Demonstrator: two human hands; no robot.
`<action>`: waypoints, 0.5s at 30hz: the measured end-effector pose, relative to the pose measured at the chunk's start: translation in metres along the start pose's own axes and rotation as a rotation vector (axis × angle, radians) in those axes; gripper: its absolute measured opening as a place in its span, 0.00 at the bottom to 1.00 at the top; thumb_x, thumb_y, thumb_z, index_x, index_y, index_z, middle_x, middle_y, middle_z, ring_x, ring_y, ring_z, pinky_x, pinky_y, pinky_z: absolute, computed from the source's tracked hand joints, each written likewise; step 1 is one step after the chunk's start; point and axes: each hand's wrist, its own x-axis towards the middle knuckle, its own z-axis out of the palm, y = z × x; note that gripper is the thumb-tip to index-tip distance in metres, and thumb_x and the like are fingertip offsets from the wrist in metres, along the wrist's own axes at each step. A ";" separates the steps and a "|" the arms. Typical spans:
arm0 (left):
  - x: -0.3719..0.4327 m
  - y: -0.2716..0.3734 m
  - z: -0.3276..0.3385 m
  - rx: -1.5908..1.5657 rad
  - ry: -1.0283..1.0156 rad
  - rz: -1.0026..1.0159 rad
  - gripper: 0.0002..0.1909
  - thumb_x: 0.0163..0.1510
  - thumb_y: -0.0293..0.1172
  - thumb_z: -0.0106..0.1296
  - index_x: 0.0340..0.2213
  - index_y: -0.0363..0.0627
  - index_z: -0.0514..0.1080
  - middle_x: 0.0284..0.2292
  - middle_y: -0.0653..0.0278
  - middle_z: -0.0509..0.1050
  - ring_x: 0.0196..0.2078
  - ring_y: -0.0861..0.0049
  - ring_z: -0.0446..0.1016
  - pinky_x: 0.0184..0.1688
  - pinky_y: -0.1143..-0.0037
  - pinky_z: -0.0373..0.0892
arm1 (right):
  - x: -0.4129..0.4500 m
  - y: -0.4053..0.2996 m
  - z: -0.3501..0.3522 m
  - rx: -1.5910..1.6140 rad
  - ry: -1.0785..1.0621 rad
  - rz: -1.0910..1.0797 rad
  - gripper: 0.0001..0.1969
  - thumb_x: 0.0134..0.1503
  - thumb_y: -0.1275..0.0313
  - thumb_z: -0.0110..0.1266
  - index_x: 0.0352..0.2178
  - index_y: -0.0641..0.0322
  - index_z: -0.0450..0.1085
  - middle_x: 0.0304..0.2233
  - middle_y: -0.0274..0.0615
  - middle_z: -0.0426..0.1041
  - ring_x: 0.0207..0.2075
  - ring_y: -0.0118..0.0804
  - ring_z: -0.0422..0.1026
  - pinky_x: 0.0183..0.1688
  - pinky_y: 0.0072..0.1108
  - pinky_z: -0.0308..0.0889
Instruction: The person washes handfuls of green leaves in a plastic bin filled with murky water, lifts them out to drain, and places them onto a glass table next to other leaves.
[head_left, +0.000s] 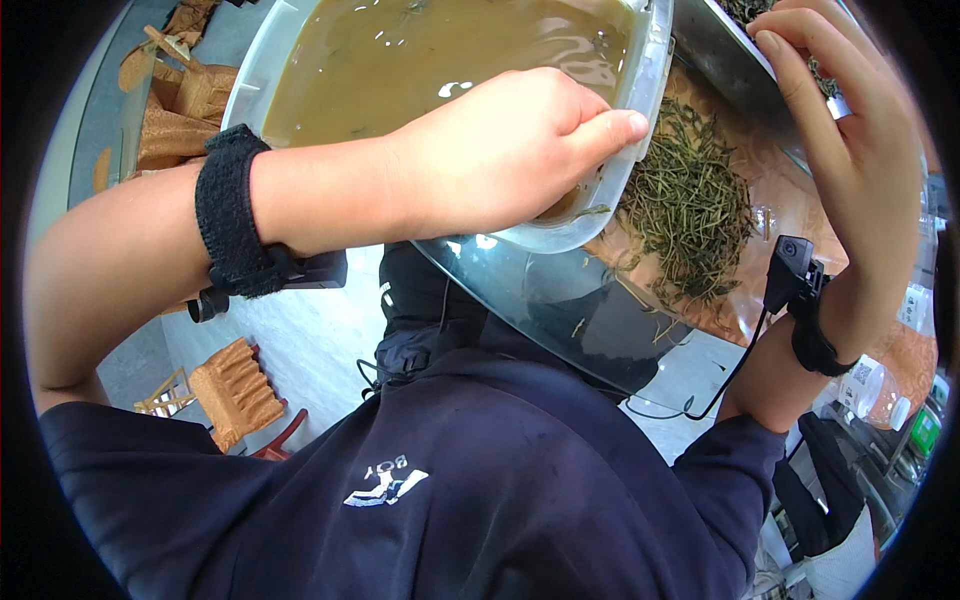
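My left hand is curled over the near right corner of a translucent plastic tub of murky brown liquid. Its thumb reaches across the rim, and the palm hides the other fingers. A thin green strand lies at the tub's corner, below that hand. At the upper right, my right hand is raised beside a metal tray holding dark green plant pieces. Its thumb and index fingertips are close together; whether anything is between them is unclear. Between tub and tray lies a heap of green plant strands.
The glass tabletop has a curved edge near my body, with an orange-brown patterned cloth under the heap. Loose strands lie by that edge. A clear plastic bottle lies at the right. A cloth-covered seat stands lower left.
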 end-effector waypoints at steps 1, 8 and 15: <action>0.000 0.001 -0.001 -0.022 0.005 -0.037 0.29 0.69 0.51 0.42 0.21 0.39 0.68 0.15 0.69 0.66 0.19 0.81 0.63 0.25 0.74 0.64 | 0.000 0.000 0.000 0.002 -0.002 0.000 0.04 0.62 0.78 0.53 0.36 0.71 0.70 0.34 0.43 0.71 0.35 0.36 0.72 0.40 0.21 0.66; -0.001 -0.009 -0.031 -0.165 0.099 -0.237 0.24 0.68 0.50 0.44 0.22 0.48 0.63 0.18 0.74 0.61 0.19 0.87 0.57 0.21 0.81 0.57 | 0.005 -0.004 -0.002 0.016 -0.054 -0.005 0.04 0.62 0.78 0.53 0.36 0.71 0.70 0.34 0.44 0.71 0.35 0.37 0.72 0.40 0.21 0.66; 0.012 -0.030 -0.065 -0.585 0.154 -0.230 0.19 0.67 0.41 0.39 0.22 0.49 0.63 0.20 0.70 0.64 0.21 0.79 0.63 0.24 0.76 0.61 | 0.019 -0.021 0.004 0.080 -0.077 0.018 0.04 0.61 0.78 0.53 0.35 0.71 0.70 0.33 0.45 0.71 0.34 0.40 0.73 0.39 0.23 0.67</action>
